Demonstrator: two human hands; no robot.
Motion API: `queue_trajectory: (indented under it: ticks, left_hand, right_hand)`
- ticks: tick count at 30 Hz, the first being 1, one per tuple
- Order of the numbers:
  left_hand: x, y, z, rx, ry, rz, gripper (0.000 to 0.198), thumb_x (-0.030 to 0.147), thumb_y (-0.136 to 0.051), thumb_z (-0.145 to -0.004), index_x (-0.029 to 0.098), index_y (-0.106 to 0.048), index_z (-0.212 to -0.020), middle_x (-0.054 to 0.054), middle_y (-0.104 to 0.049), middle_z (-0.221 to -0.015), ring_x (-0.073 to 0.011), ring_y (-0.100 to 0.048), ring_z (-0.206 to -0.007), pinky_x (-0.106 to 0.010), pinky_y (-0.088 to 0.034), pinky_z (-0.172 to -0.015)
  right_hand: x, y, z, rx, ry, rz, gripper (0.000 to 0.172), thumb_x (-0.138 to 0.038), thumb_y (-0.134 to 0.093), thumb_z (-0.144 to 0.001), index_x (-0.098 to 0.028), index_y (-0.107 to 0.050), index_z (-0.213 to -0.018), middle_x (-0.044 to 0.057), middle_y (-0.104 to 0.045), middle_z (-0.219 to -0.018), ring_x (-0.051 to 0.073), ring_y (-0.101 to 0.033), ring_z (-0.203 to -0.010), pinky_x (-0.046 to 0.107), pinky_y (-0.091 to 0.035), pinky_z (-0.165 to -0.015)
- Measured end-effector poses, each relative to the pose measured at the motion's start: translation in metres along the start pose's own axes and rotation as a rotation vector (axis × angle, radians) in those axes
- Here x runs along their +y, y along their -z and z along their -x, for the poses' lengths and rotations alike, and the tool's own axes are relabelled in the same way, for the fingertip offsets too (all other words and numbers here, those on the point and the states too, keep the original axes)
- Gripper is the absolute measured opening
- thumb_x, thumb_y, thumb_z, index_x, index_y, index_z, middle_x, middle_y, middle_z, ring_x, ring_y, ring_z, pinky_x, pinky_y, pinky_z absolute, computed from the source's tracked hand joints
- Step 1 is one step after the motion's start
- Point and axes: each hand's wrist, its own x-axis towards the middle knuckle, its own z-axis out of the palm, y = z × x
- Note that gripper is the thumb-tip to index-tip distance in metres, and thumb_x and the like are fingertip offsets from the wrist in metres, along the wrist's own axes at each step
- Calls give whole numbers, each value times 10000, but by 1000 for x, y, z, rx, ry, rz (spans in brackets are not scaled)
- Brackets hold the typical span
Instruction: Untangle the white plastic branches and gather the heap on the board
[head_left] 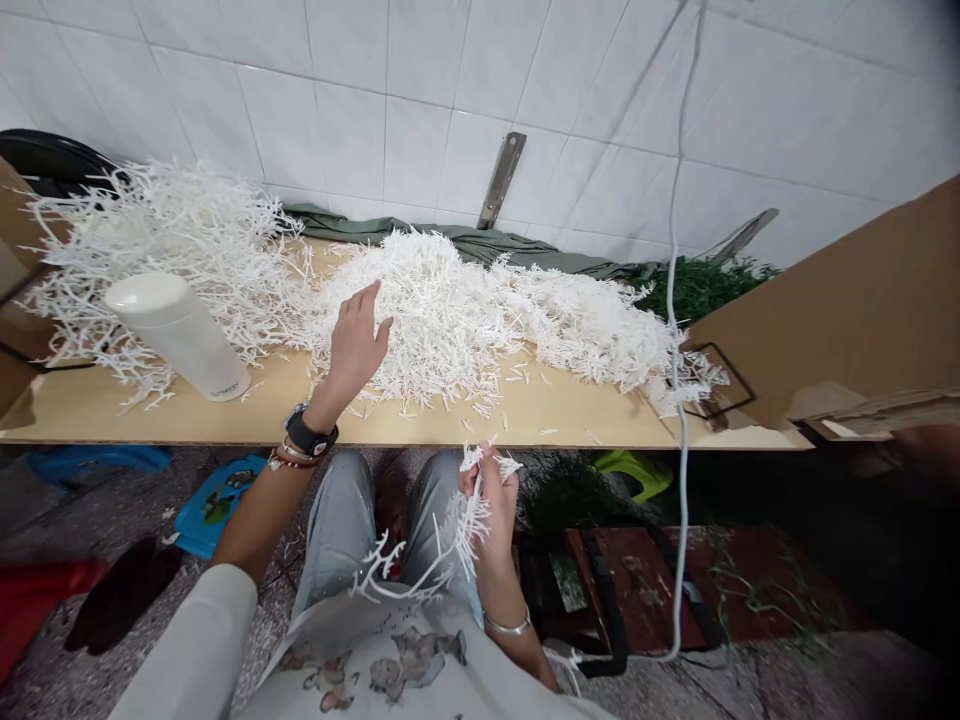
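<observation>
My left hand (358,342) is over the near edge of the middle heap of small white plastic sprigs (427,320). Its fingers are stretched out with the thumb apart, and I see nothing held in it. Low in front of my lap, my right hand (495,505) is closed around a white branched plastic stem (427,575). Small sprigs stick out between its fingers, and the bare forked end hangs toward my shirt. Larger white plastic branches (195,240) are piled tangled at the left of the table.
A white bottle (180,335) stands at the table's left front. Loose sprigs lie along the wooden table edge (420,430). A grey cable (679,350) hangs at the right, by a cardboard panel (847,300). Under the table are a blue stool (217,505) and green plastic foliage (570,490).
</observation>
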Motion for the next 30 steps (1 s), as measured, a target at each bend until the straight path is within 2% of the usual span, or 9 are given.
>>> queue_trajectory:
  ticks: [4, 6, 8, 10, 16, 21, 25, 28, 30]
  left_hand:
    - [24, -4, 52, -229, -90, 209, 382, 371, -350, -978, 171, -622, -1159, -69, -654, -1203, -169, -571, -1138, -319, -422, -1013]
    - [37, -10, 81, -509, -127, 491, 434, 471, -402, -941, 230, -561, -1265, -54, -577, -1325, -199, -520, -1214, -369, -405, -1038]
    - [49, -16, 105, -650, -155, 622, 578, 496, -568, -853, 251, -464, -1366, -65, -506, -1402, -242, -479, -1260, -402, -363, -1072]
    - [57, -24, 121, -719, -66, 747, 571, 450, -561, -873, 245, -437, -1391, -74, -507, -1401, -246, -486, -1257, -398, -339, -1087]
    - [61, -39, 134, -710, 354, 1152, 492, 425, -506, -910, 211, -499, -1353, -95, -593, -1309, -258, -557, -1169, -395, -380, -1040]
    - [58, -35, 136, -781, 294, 1224, 482, 442, -543, -887, 246, -533, -1327, -82, -599, -1302, -248, -546, -1178, -363, -366, -1046]
    - [58, -26, 135, -703, 270, 1053, 429, 447, -434, -936, 255, -569, -1295, -59, -653, -1213, -198, -643, -918, -283, -488, -816]
    - [59, -24, 137, -692, 371, 1069, 448, 488, -434, -922, 223, -634, -1224, -63, -731, -983, -147, -626, -624, -246, -499, -609]
    - [63, -27, 140, -661, 495, 1187, 460, 508, -467, -899, 195, -676, -1163, -73, -743, -882, -129, -598, -537, -223, -488, -532]
  right_hand:
    - [2, 1, 2, 40, 85, 47, 495, -533, -708, -703, -183, -385, -567, -86, -353, -440, 41, -273, -409, 182, -218, -398]
    - [3, 0, 4, 48, 113, 64, 477, -520, -703, -713, -175, -408, -565, -83, -353, -456, 42, -275, -421, 185, -229, -404]
    - [6, 0, 6, 64, 134, 75, 434, -494, -722, -693, -165, -459, -595, -68, -410, -495, 54, -331, -451, 190, -291, -433]
    - [10, 1, 8, 82, 151, 94, 390, -475, -738, -667, -157, -514, -654, -32, -509, -571, 86, -438, -524, 214, -384, -508]
    - [22, 9, 12, 12, 218, 167, 334, -464, -629, -771, -166, -533, -657, -26, -503, -568, 100, -441, -524, 224, -392, -518]
    - [20, 12, 13, -40, 361, 251, 332, -482, -634, -751, -186, -535, -635, -22, -511, -565, 112, -452, -544, 232, -418, -554]
    - [10, 10, 10, -260, 182, 155, 387, -506, -631, -772, -190, -485, -602, -51, -438, -498, 85, -382, -447, 211, -354, -452]
    - [1, 9, 8, -482, 44, 121, 458, -486, -618, -806, -190, -408, -527, -68, -351, -422, 65, -319, -374, 200, -266, -386]
    - [-2, 8, 7, -500, -3, 73, 491, -496, -649, -779, -192, -377, -506, -77, -327, -400, 54, -290, -343, 196, -236, -362]
